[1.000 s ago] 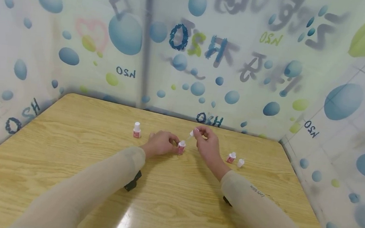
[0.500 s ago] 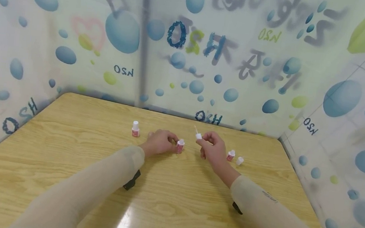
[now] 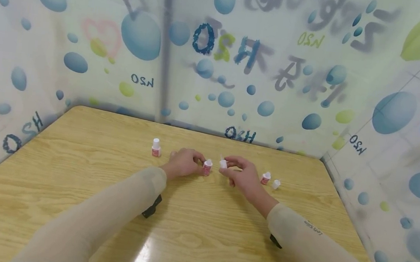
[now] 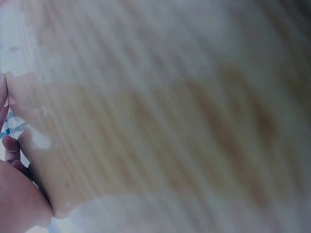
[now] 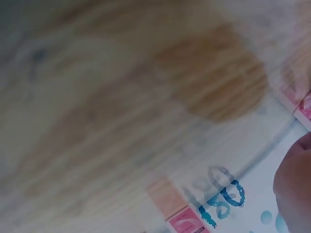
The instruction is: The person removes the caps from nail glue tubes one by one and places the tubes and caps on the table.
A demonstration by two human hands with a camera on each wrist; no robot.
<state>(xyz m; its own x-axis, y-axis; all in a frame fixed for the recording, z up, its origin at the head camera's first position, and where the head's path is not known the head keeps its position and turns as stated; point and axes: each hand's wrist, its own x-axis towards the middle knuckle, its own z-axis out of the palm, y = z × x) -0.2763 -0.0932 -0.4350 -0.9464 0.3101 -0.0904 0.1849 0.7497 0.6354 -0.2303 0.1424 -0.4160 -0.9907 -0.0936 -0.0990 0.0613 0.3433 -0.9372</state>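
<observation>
In the head view my left hand [image 3: 185, 162] holds a small bottle [image 3: 207, 168] with a pink-red label upright on the table, fingers at its left side. Its white neck is uncapped. Just to the right, my right hand [image 3: 241, 175] pinches a white cap [image 3: 223, 164] between thumb and fingers. A thin pale applicator stem rises from the cap, tip upward. In the left wrist view, part of the left hand [image 4: 19, 194] shows at the left edge. The right wrist view catches part of the right hand [image 5: 296, 184] and a pink-labelled bottle [image 5: 187, 222].
A capped bottle [image 3: 156, 148] of the same kind stands left of the left hand. Right of the right hand stand an uncapped bottle [image 3: 265, 178] and a loose white cap [image 3: 276, 184]. The wooden table [image 3: 191, 231] ends at a patterned wall covering [image 3: 214, 89].
The right hand has drawn the cap away from the held bottle and turned it, so the stem points up. Lately the cap has dropped lower. The left hand stays on its bottle.
</observation>
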